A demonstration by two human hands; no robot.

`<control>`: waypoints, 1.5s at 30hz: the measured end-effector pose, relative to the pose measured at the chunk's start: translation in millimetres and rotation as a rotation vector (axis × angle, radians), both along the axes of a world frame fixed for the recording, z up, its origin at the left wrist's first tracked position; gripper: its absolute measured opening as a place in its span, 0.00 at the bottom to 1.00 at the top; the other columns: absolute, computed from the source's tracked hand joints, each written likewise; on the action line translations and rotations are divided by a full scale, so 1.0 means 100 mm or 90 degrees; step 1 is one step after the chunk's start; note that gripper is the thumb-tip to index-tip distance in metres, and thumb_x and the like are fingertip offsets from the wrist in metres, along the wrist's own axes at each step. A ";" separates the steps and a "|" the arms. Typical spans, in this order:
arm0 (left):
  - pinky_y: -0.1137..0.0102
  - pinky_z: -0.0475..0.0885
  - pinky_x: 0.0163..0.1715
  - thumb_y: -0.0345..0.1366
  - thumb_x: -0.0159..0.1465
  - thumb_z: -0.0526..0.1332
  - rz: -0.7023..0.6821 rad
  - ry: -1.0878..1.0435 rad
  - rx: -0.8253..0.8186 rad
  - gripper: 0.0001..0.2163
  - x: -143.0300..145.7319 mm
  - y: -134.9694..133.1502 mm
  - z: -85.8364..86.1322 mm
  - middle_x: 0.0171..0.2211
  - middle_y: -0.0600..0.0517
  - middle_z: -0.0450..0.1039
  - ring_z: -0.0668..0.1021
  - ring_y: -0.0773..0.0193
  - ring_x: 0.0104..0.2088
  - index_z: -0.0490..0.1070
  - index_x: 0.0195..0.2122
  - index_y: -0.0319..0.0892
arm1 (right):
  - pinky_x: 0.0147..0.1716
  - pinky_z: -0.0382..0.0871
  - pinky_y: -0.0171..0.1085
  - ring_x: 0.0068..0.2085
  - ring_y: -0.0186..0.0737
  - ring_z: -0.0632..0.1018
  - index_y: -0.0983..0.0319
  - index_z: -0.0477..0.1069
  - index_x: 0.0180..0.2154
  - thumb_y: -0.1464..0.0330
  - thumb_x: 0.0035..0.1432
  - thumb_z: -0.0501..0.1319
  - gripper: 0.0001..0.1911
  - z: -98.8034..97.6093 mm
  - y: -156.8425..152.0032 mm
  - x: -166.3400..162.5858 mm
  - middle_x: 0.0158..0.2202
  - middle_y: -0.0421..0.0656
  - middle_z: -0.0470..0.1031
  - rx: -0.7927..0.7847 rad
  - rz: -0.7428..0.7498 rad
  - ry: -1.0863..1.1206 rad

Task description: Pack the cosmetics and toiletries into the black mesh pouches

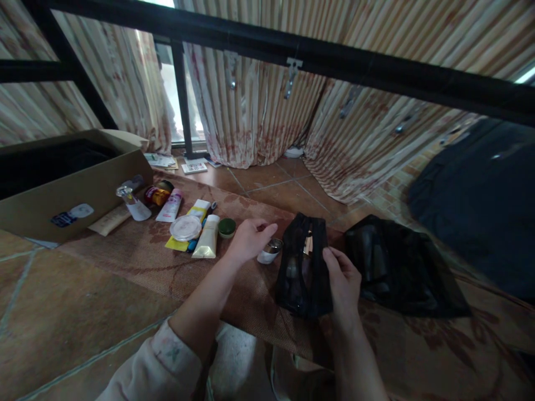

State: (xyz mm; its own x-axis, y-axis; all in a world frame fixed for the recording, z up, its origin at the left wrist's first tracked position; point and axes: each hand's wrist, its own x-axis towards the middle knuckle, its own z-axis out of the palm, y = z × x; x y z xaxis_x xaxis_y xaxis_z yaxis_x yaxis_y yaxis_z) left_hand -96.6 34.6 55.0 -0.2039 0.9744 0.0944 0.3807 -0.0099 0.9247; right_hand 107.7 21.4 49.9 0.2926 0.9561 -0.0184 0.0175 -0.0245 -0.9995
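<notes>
My right hand grips the edge of a black mesh pouch that stands on a woven mat, with dark items showing through the mesh. My left hand curls its fingers over a small white jar with a silver top just left of the pouch. Farther left lie a cream tube, a small green jar, a clear round lid, a pink-and-white tube and a clear pump bottle.
A second black mesh bag lies right of the pouch. An open cardboard box stands at the left. A large dark bag sits at the right. Patterned curtains and a black metal frame stand behind, above a tiled floor.
</notes>
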 end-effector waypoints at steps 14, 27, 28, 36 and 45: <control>0.78 0.59 0.15 0.28 0.50 0.57 -0.230 -0.266 -0.255 0.20 -0.16 -0.15 0.27 0.22 0.55 0.72 0.72 0.71 0.17 0.71 0.45 0.37 | 0.26 0.66 0.33 0.26 0.36 0.73 0.64 0.77 0.34 0.54 0.47 0.67 0.20 0.01 0.00 0.00 0.26 0.41 0.76 0.011 -0.001 -0.028; 0.76 0.68 0.20 0.30 0.46 0.55 -0.271 -0.342 -0.329 0.21 -0.08 -0.10 0.21 0.23 0.50 0.75 0.77 0.65 0.21 0.72 0.42 0.37 | 0.27 0.68 0.33 0.27 0.35 0.74 0.64 0.77 0.34 0.55 0.46 0.68 0.19 0.01 0.00 -0.01 0.27 0.41 0.77 -0.002 -0.008 -0.016; 0.76 0.68 0.20 0.30 0.46 0.55 -0.273 -0.344 -0.333 0.20 -0.09 -0.10 0.21 0.22 0.50 0.75 0.78 0.64 0.21 0.72 0.42 0.37 | 0.27 0.68 0.33 0.27 0.35 0.74 0.64 0.77 0.34 0.56 0.46 0.68 0.19 0.02 0.00 -0.01 0.28 0.41 0.77 0.001 -0.008 -0.019; 0.73 0.73 0.23 0.31 0.46 0.58 -0.274 -0.392 -0.319 0.17 -0.07 -0.08 0.16 0.25 0.49 0.76 0.81 0.60 0.25 0.72 0.39 0.37 | 0.27 0.68 0.34 0.27 0.35 0.74 0.64 0.77 0.34 0.55 0.46 0.67 0.19 0.02 0.00 0.00 0.28 0.41 0.77 0.005 -0.005 -0.026; 0.75 0.72 0.20 0.32 0.48 0.59 -0.224 -0.390 -0.317 0.12 0.00 -0.10 0.19 0.23 0.51 0.75 0.80 0.62 0.24 0.73 0.35 0.37 | 0.27 0.68 0.33 0.27 0.36 0.74 0.65 0.77 0.35 0.55 0.47 0.67 0.20 0.01 -0.01 0.00 0.28 0.41 0.76 -0.004 -0.002 -0.022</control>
